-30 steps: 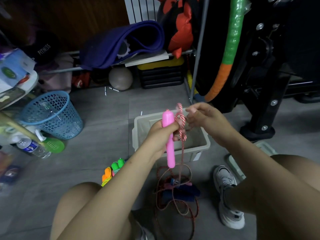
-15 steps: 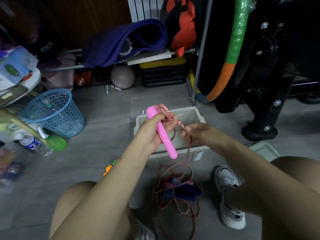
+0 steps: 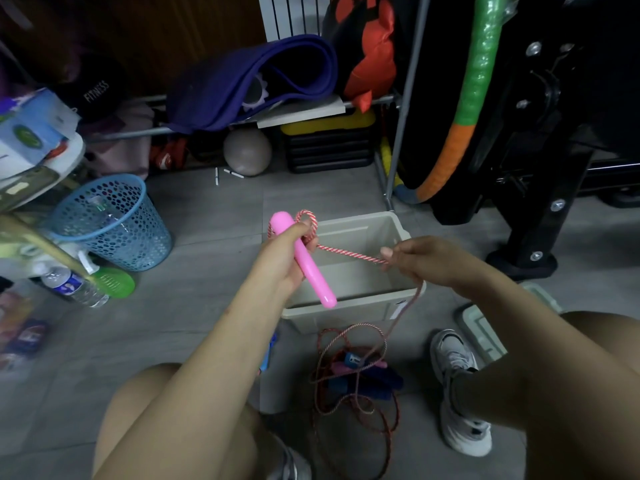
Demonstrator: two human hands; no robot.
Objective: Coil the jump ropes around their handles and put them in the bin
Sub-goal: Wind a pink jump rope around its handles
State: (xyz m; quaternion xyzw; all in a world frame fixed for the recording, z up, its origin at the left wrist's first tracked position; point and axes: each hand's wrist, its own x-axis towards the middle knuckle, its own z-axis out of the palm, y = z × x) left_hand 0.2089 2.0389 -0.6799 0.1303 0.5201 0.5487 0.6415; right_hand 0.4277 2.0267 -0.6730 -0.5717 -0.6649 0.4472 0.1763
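Head view: hands grip pink handle, rope.

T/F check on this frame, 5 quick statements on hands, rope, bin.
1. The left hand grips the pink handle. True.
2. The right hand is empty. False: it pinches the red-and-white rope.
3. The rope between the hands hangs slack. False: it runs straight.
4. The beige bin already holds a coiled rope. False: its visible inside is bare.
5. More rope lies on the floor near the white shoe. True.
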